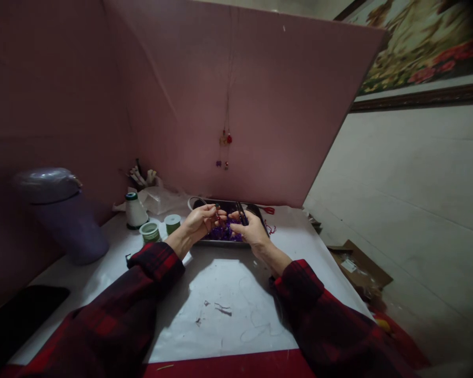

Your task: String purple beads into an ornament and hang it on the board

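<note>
My left hand (pixel 202 220) is closed, thumb against fingertips, on a small string of red beads (pixel 217 216) with a dark piece at its top. Just to the right, my right hand (pixel 252 230) holds a slim black two-armed tool (pixel 241 212) that points upward; its exact kind is too small to tell. Both hands hover over a dark tray (pixel 220 243) of shiny purple beads (pixel 236 236). The hands are close together, and whether the tool touches the beads cannot be made out.
Two green thread spools (pixel 150 232) and a white thread cone (pixel 136 211) stand left of the tray. Further left is a purple tumbler (pixel 73 226). Red-handled scissors (pixel 268 210) lie behind at right. Pendants (pixel 228 139) hang on a pink board (pixel 260 105). Scraps (pixel 223 310) lie in front.
</note>
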The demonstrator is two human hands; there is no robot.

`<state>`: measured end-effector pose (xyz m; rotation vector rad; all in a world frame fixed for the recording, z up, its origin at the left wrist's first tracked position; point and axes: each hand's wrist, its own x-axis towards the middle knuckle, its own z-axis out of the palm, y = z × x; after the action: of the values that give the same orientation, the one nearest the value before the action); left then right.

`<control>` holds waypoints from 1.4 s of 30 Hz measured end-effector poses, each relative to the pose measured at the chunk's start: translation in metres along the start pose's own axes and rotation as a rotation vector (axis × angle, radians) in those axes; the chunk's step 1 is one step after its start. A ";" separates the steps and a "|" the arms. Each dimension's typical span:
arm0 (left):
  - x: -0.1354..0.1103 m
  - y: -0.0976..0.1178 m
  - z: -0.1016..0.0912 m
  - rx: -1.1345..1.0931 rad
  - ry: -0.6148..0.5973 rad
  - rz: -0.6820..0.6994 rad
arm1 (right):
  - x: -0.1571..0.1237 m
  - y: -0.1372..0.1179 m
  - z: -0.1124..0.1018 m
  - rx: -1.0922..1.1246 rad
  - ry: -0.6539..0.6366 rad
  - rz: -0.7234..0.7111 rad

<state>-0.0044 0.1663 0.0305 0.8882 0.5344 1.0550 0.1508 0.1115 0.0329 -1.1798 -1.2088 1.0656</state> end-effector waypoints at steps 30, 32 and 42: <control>0.010 -0.009 0.002 1.120 0.033 0.394 | 0.005 0.008 -0.002 0.040 -0.021 0.033; 0.008 -0.011 0.006 1.211 0.036 0.358 | 0.007 0.010 -0.003 0.004 -0.019 0.007; -0.001 0.004 0.015 1.239 0.256 0.520 | 0.019 0.020 -0.015 -0.364 0.002 -0.258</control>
<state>0.0048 0.1605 0.0420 2.0670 1.2717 1.2846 0.1678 0.1316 0.0151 -1.2527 -1.5507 0.6680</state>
